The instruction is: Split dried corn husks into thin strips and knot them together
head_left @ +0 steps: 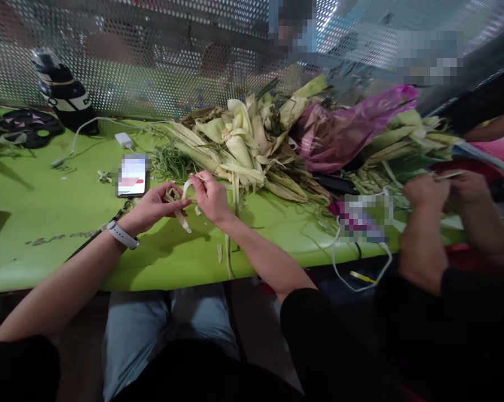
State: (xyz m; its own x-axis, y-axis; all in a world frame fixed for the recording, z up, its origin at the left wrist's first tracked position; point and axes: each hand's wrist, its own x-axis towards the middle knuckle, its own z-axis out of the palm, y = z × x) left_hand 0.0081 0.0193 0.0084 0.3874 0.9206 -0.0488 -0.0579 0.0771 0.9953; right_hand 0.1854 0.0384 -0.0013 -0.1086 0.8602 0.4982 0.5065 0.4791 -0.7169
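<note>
Two closed grips, left hand (160, 205) and right hand (212, 196), pinch pale strips (182, 219), seemingly half-worked; the husk heap (241, 151) at one o'clock looks unworked

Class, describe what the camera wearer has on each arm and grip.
Short black sleeves leave the forearms uncovered. A pale, whitish band circles the left wrist; the right wrist shows none. The left grip and right grip are ungloved.
</note>
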